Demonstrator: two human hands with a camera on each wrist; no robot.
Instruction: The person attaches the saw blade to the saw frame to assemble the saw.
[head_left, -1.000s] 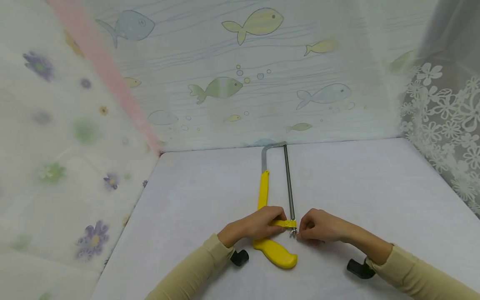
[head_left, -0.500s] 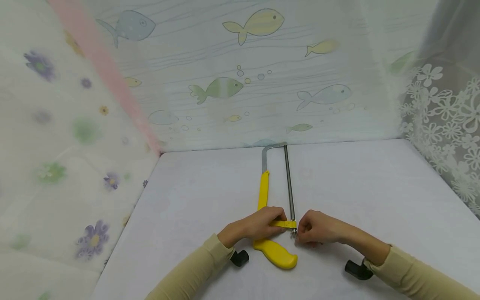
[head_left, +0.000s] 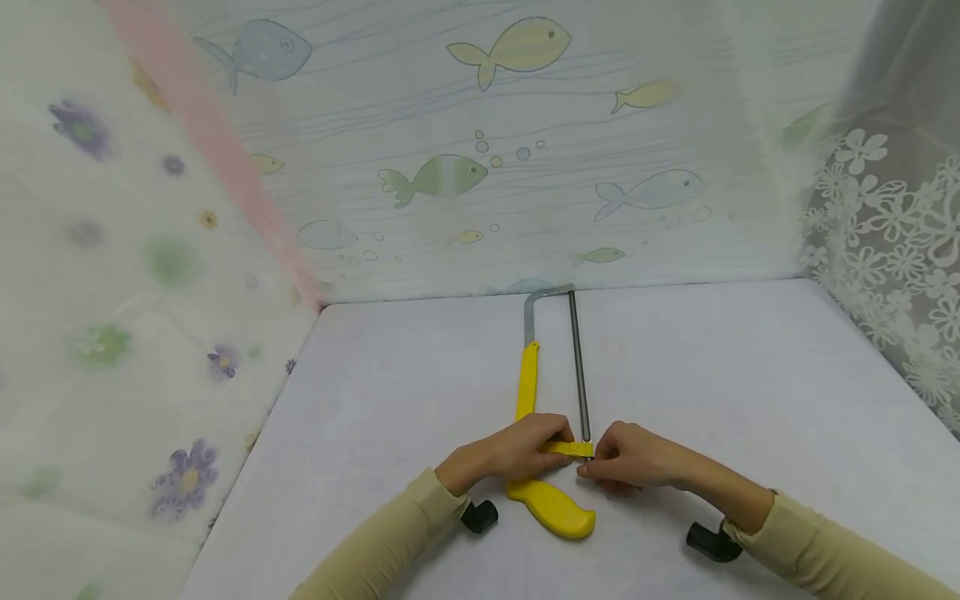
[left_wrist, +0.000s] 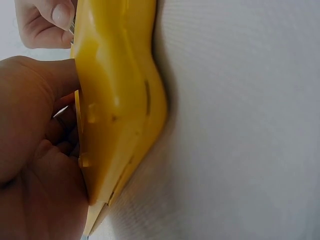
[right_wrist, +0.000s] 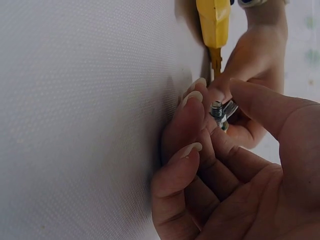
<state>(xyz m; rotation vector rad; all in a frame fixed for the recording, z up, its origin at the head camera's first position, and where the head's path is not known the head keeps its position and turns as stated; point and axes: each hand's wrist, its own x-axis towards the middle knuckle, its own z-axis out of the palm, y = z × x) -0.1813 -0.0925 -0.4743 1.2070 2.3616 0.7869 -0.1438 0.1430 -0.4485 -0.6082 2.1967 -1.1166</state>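
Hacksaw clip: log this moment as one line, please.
left hand holds yellow hacksaw flat | right hand pinches wing nut at blade end | table white

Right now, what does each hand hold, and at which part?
Left hand grips the yellow-handled hacksaw where handle meets frame. Right hand pinches the small metal wing nut at the blade's near end.

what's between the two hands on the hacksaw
In the head view, only the saw's short yellow arm lies between the left hand and the right hand, whose fingers pinch the metal wing nut at its end.
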